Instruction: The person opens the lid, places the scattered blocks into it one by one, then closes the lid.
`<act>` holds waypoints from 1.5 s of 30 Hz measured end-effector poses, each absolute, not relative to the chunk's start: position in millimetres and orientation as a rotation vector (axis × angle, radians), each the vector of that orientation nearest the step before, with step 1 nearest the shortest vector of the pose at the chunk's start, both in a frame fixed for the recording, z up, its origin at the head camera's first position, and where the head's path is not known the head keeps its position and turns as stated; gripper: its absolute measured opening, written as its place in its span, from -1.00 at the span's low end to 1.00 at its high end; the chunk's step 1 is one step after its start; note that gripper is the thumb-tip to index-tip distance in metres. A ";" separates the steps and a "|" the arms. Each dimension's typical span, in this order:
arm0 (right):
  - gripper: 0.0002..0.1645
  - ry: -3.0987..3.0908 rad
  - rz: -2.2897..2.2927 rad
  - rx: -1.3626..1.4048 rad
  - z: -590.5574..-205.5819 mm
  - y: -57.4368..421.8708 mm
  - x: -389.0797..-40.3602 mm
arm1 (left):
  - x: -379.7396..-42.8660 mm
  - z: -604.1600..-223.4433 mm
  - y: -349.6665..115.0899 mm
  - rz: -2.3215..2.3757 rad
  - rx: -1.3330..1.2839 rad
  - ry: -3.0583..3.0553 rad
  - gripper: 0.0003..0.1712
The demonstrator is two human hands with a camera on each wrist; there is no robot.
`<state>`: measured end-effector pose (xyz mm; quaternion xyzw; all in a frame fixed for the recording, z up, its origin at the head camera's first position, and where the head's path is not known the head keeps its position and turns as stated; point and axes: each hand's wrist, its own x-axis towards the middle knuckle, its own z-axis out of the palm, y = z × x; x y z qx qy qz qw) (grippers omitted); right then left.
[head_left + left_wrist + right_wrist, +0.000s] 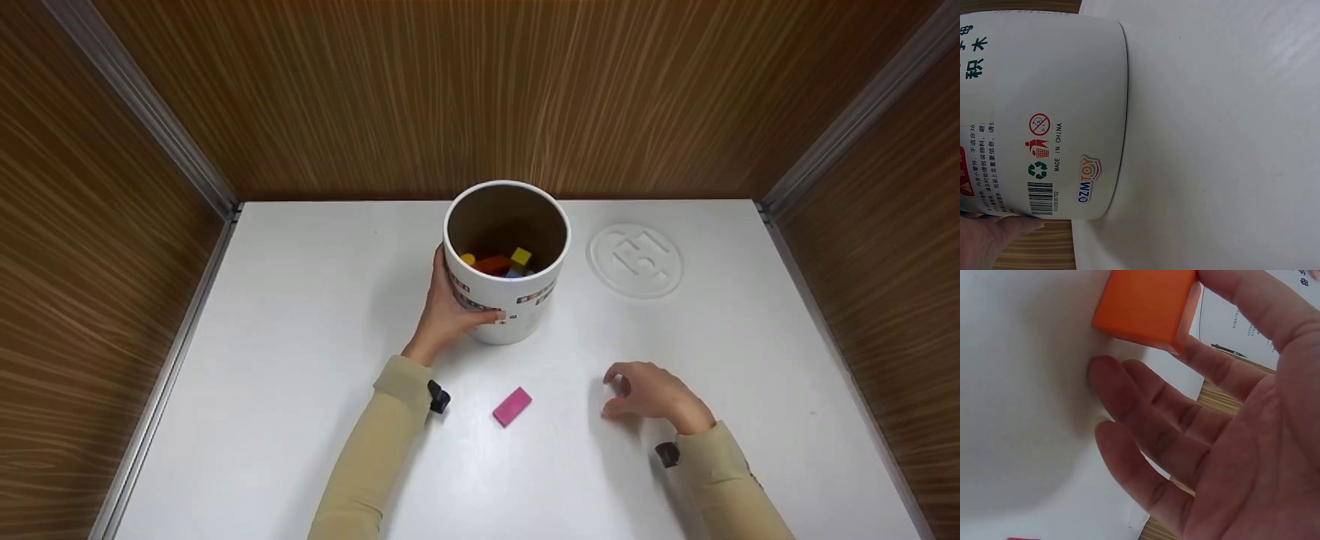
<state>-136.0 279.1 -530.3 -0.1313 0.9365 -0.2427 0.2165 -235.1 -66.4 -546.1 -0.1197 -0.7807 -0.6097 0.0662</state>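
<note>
A tall white toy-block tub (517, 304) stands upright, its mouth open and several coloured blocks (493, 265) inside. My left hand (448, 311) grips the tub's near left side, thumb across the printed front; part of that hand (985, 239) shows below the tub wall (1061, 73) in the left wrist view. Over the table to the right is my right hand (652, 394), fingers bent. In the right wrist view, its thumb and index finger pinch an orange block (1148, 306) at one edge. That block cannot be made out in the head view.
A pink rectangular block (512, 406) lies on the white table (300, 300) between the forearms. The clear round lid (636, 260) lies flat right of the tub. Wood-grain panels (487, 90) wall the table at the back and on both sides.
</note>
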 end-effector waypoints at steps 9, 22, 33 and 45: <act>-0.63 2.532 -0.709 -0.341 -531.4 280.2 -135.3 | -235.6 -545.9 -67.0 -1.819 -0.391 -2.347 0.64; -0.89 2.550 -0.762 -0.479 -525.3 282.7 -139.4 | -235.6 -546.2 -67.1 -1.830 -0.407 -2.333 0.62; -0.93 2.701 -0.829 -0.604 -508.0 278.9 -147.7 | -235.9 -546.5 -67.4 -1.815 -0.411 -2.335 0.61; -0.86 2.885 -1.051 -0.741 -459.8 265.8 -165.0 | -237.1 -547.2 -66.0 -1.819 -0.429 -2.315 0.63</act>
